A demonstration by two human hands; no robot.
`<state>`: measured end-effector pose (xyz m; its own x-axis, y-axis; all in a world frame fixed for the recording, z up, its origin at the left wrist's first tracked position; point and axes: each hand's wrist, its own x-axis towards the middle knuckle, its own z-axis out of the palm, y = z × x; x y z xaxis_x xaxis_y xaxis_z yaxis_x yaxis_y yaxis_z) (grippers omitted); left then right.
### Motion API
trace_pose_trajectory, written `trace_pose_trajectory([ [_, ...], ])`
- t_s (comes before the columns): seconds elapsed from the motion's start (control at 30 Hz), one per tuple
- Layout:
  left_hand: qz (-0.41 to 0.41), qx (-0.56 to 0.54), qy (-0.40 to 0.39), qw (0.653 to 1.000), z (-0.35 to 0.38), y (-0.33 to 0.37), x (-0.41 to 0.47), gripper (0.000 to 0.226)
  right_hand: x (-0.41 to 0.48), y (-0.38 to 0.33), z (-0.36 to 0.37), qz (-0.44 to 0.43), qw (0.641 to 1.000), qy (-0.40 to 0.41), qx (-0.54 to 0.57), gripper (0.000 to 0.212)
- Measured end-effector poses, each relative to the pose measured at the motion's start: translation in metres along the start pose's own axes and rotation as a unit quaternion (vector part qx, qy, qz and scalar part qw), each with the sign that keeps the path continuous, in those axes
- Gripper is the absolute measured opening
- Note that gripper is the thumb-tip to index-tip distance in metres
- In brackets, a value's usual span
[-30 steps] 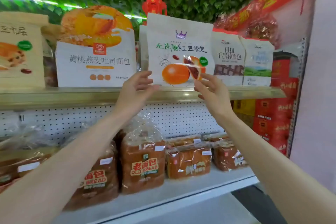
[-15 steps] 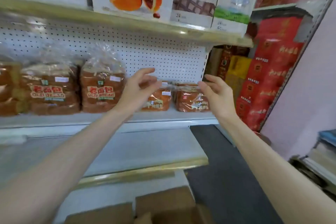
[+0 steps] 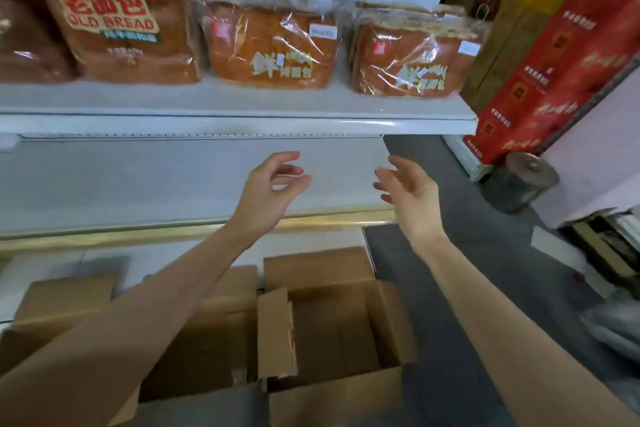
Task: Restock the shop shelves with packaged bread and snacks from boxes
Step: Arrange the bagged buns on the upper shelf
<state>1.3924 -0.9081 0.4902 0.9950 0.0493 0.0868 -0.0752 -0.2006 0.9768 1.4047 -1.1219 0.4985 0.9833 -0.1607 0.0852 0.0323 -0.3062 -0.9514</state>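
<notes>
While hanging in the air before the lower shelf (image 3: 156,184), apart from each other and gripping nothing: left hand (image 3: 266,194) with fingers loosely curled, right hand (image 3: 412,198) with fingers spread and relaxed.

Up on the white shelf (image 3: 242,114), a tall bag (image 3: 114,17) printed "OLD BREAD" under red Chinese characters, with a blurred green strip beneath. Just right of it, two clear-wrapped bread packs (image 3: 270,45) side by side, each with pale Chinese lettering and a white sticker too blurred to read. Right-hand pack close to the shelf's end, near red cartons (image 3: 554,45) with gold writing.

Wide gap between the white shelf's front edge and the lower shelf's gold lip. Below the forearms, open cardboard boxes (image 3: 332,322), flaps raised, with dim insides and contents not discernible. Dark floor (image 3: 485,270) alongside on the right.
</notes>
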Motion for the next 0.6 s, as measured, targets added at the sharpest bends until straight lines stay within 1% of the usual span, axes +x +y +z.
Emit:
trace_pose_trajectory([
  [0.07, -0.037, 0.001, -0.007, 0.999, 0.014, -0.036, 0.011, 0.035, 0.014, 0.033, 0.012, 0.037, 0.999, -0.011, 0.007, 0.034],
  [0.2, -0.102, 0.013, -0.006, 0.995, 0.035, -0.091, 0.020, 0.034, 0.024, 0.089, 0.028, 0.085, 0.995, -0.042, 0.004, 0.034],
  [0.23, -0.130, 0.023, -0.004, 0.991, 0.044, -0.117, 0.023, 0.035, 0.029, 0.117, 0.035, 0.109, 0.992, -0.056, -0.005, 0.035],
  [0.3, -0.145, 0.039, -0.008, 0.989, 0.050, -0.137, 0.017, 0.037, 0.027, 0.139, 0.038, 0.122, 0.990, -0.066, -0.015, 0.039],
  [0.33, -0.164, 0.042, -0.011, 0.985, 0.057, -0.157, 0.016, 0.038, 0.030, 0.161, 0.042, 0.139, 0.987, -0.077, -0.017, 0.041],
  [0.4, -0.191, 0.041, -0.020, 0.980, 0.066, -0.183, 0.011, 0.042, 0.031, 0.188, 0.047, 0.158, 0.983, -0.094, -0.013, 0.039],
  [0.47, -0.231, 0.038, -0.012, 0.972, 0.081, -0.219, 0.003, 0.046, 0.032, 0.228, 0.055, 0.184, 0.975, -0.123, -0.012, 0.038],
  [0.5, -0.242, 0.040, -0.011, 0.969, 0.083, -0.227, 0.001, 0.046, 0.031, 0.236, 0.056, 0.189, 0.973, -0.128, -0.014, 0.041],
  [0.6, -0.289, 0.027, 0.029, 0.956, 0.105, -0.276, -0.015, 0.046, 0.028, 0.292, 0.061, 0.221, 0.961, -0.167, -0.023, 0.047],
])
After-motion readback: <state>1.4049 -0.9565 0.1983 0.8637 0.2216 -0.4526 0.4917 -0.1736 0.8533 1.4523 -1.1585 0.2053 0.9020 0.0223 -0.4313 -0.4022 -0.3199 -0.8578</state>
